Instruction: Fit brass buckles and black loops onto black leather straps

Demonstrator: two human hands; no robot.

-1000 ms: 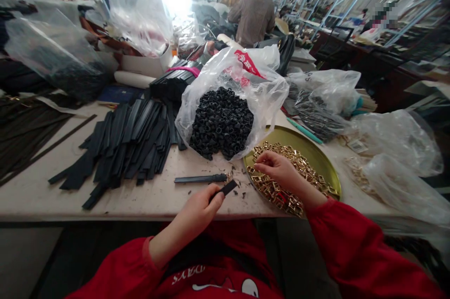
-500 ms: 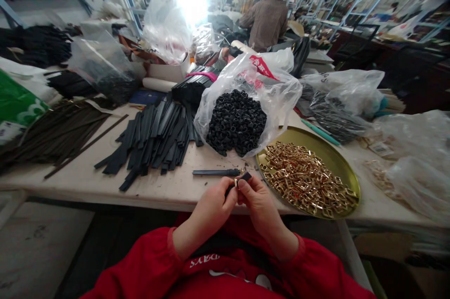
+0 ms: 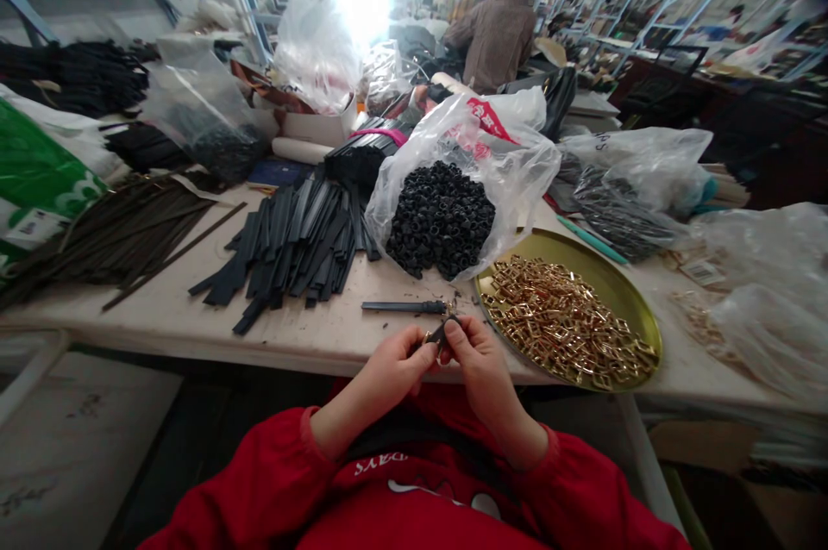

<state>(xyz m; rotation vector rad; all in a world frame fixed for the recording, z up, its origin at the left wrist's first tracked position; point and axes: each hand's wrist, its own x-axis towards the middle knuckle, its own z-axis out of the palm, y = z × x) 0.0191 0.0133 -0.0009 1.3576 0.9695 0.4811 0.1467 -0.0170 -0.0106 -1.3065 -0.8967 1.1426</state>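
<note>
Black and flat, a leather-like strip (image 3: 442, 332) is sitting between your left hand (image 3: 398, 363) and right hand (image 3: 476, 353); both are pinching it near the front edge of the pale table (image 3: 340, 330). A partly hidden gold metal piece (image 3: 428, 337) is showing beside it. To your right, a round gold-coloured tray (image 3: 624, 291) is holding square gold buckles (image 3: 562, 317).

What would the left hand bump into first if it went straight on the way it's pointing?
Most likely the right hand: the left hand points toward it, and both hold the dark strip between them. How the fingertips sit in depth is hard to tell.
</note>
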